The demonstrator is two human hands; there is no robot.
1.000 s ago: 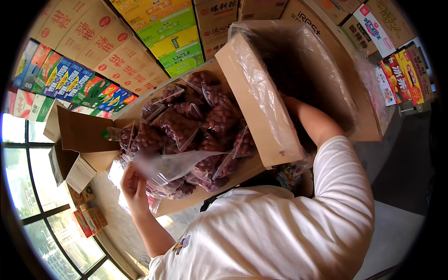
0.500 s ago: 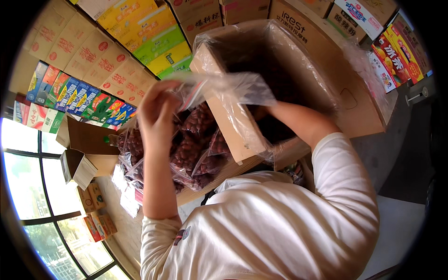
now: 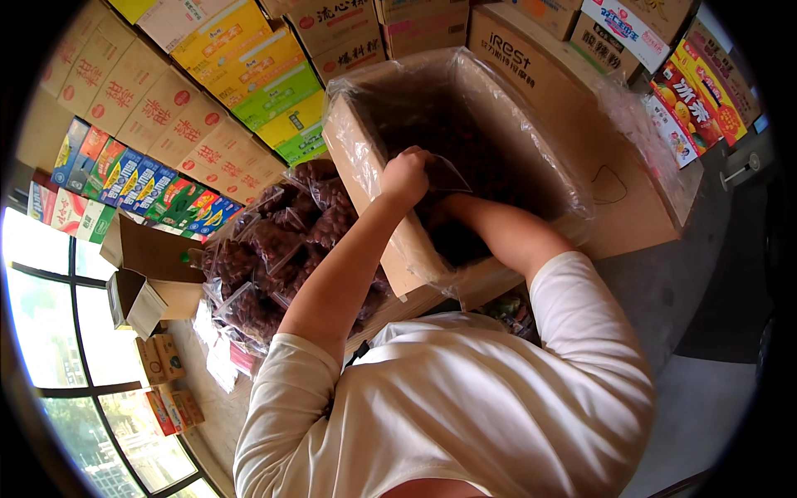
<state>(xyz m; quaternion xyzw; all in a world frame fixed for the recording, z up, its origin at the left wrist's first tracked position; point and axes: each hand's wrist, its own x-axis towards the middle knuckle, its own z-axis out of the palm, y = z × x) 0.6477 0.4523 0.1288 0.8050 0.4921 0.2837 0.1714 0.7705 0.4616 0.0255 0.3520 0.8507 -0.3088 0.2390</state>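
A large cardboard box (image 3: 365, 224), lined with clear plastic film, stands before me with a dark heap of red dates in its shaded inside. My left hand (image 3: 407, 176) is closed at the box's near-left wall, pinching a clear zip bag (image 3: 449, 173) that hangs inside the box. Below it, my right hand (image 3: 440, 209) reaches down into the box by the bag. Its fingers are lost in shadow, so I cannot see what they hold. To the left lie several clear bags filled with red dates (image 3: 278, 236), piled up beside the box.
Stacked cartons (image 3: 274, 91) line the far side. An open small cardboard box (image 3: 158, 266) stands left of the filled bags, near the window (image 3: 50, 315). Behind the lined box stands a big brown carton (image 3: 614, 166), with loose plastic film (image 3: 635, 124) on it.
My left hand has moved right and down with the zip bag, from above the filled bags into the box. My right arm stays reached into the box.
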